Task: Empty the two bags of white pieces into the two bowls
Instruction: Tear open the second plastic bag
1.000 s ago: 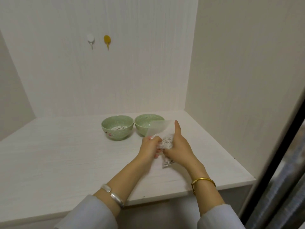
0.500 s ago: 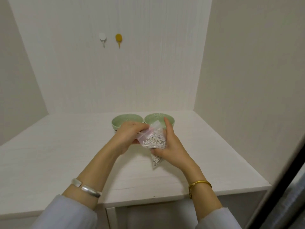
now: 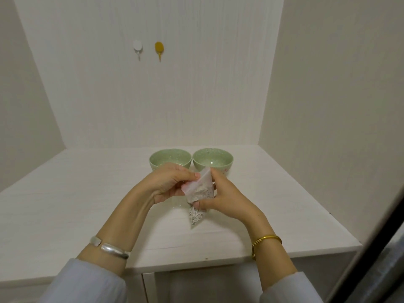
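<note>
Two pale green bowls stand side by side at the back of the white table. The left bowl is partly hidden behind my left hand; the right bowl looks empty inside. Both hands hold one small clear bag of white pieces in the air, just in front of the bowls. My left hand pinches the bag's top edge. My right hand grips its right side and middle. The bag's lower end hangs below my fingers.
The white table sits in a corner, with walls at the back, left and right. A white hook and a yellow hook are on the back wall. A dark frame crosses the lower right.
The bag and both hands have risen off the table toward the bowls. My left hand has shifted to the bag's top edge. The view has tilted up.
</note>
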A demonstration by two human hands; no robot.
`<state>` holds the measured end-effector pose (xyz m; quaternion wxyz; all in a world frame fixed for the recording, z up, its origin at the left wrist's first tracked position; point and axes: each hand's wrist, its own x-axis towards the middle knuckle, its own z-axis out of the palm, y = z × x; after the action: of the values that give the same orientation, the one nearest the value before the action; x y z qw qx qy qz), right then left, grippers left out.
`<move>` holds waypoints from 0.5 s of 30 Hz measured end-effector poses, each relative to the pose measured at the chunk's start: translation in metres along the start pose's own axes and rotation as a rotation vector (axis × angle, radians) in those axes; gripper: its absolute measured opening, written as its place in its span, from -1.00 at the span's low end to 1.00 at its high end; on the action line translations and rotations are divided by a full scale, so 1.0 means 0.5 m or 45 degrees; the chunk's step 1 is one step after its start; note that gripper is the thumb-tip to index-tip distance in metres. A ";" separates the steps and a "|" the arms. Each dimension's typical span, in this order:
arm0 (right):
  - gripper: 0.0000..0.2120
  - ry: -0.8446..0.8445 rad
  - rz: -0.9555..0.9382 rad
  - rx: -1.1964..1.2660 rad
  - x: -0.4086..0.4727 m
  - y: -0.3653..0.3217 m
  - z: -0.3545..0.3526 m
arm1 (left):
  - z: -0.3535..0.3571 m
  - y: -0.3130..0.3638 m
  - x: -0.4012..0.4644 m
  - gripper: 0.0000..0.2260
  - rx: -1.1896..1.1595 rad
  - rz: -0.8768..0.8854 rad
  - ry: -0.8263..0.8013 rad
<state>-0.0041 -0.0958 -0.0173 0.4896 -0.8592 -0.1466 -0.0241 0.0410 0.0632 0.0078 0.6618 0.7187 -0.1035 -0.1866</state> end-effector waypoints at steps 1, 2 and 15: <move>-0.33 -0.015 0.009 -0.003 -0.005 -0.001 -0.006 | 0.001 -0.002 0.001 -0.90 -0.002 -0.007 -0.004; -0.31 -0.021 0.018 -0.006 -0.011 -0.004 -0.012 | 0.003 -0.004 0.003 -0.89 -0.003 -0.011 -0.004; -0.71 0.231 0.199 0.230 -0.031 -0.022 -0.041 | 0.036 -0.023 0.019 -0.88 -0.057 0.039 -0.068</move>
<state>-0.0200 -0.1117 -0.0005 0.5763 -0.8149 -0.0362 -0.0502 0.0412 0.0443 -0.0060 0.6774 0.6969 -0.1279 -0.1979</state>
